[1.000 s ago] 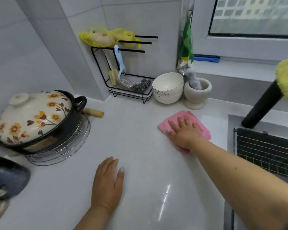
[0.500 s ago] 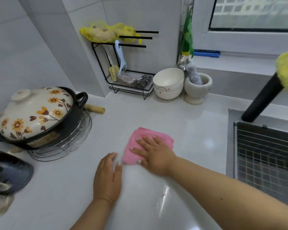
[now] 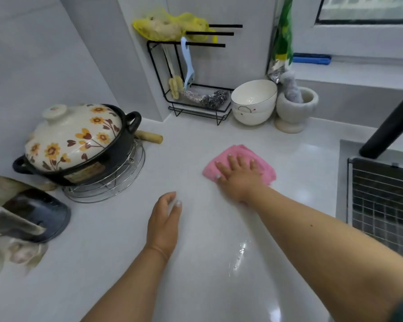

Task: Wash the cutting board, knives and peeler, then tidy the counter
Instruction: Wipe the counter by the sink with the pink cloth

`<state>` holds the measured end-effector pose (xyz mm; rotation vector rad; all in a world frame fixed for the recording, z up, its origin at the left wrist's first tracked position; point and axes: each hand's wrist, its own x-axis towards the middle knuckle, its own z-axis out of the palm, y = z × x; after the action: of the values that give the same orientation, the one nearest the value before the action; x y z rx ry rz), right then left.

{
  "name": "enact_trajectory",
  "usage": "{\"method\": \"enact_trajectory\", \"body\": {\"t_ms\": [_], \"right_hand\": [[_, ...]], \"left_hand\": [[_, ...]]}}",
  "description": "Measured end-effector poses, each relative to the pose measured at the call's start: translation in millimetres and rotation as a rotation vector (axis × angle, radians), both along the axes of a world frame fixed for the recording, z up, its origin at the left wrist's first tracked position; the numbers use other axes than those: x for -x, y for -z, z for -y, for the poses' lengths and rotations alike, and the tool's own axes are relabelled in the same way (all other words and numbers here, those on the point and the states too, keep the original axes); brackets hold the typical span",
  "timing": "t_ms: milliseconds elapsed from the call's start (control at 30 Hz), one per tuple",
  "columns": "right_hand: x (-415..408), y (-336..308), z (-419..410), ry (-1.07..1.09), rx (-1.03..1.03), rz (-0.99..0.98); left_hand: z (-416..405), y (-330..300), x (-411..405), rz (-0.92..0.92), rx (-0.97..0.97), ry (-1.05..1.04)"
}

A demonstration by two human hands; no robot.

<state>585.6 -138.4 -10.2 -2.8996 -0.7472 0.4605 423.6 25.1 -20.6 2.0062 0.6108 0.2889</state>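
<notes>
I am looking down at the white counter (image 3: 116, 240), where my right hand (image 3: 239, 180) is pressing flat on a folded pink cloth (image 3: 236, 152), fingers straight and spread across it. My left hand (image 3: 164, 225) is resting on the bare counter nearer to me, fingers straight and close together, holding nothing. The cloth is lying mid-counter, between the flowered clay pot (image 3: 76, 142) on its wire trivet (image 3: 107, 187) at the left and the sink grid (image 3: 384, 203) at the right. Against the back wall a black wire rack (image 3: 196, 98) is holding a pale blue peeler (image 3: 187, 63), hanging upright, beside a scouring pad (image 3: 213, 98). Two stacked white bowls (image 3: 254, 103) and a stone mortar (image 3: 293, 108) are standing just right of the rack. A wet streak is glinting on the counter in front of me.
</notes>
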Motion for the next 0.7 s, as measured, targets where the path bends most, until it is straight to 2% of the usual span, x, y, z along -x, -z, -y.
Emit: {"method": "enact_trajectory", "body": {"t_ms": [67,100,233,367,433,567,700], "right_hand": [[35,1,-39,-0.155,-0.01,-0.019],[57,2,-55,-0.23,-0.012,-0.021],[144,0,-78,-0.497,-0.015,-0.001],[198,7,-37,-0.699,-0.079,0.022],[201,15,-1,-0.659,-0.078,0.059],[165,9,67,-0.43,0.005,0.078],[113,4,120,-0.178,0.014,0.116]], "left_hand": [[-13,-10,-2,0.033,0.259,-0.096],[-22,-14,0,0.059,0.276,-0.139],[-43,-21,23,0.128,0.242,-0.281],[-35,-20,41,0.076,0.169,-0.24],[-22,-20,45,0.058,0.199,-0.204],[9,-14,45,0.017,0.225,-0.093],[40,-10,41,-0.01,0.144,0.045]]}}
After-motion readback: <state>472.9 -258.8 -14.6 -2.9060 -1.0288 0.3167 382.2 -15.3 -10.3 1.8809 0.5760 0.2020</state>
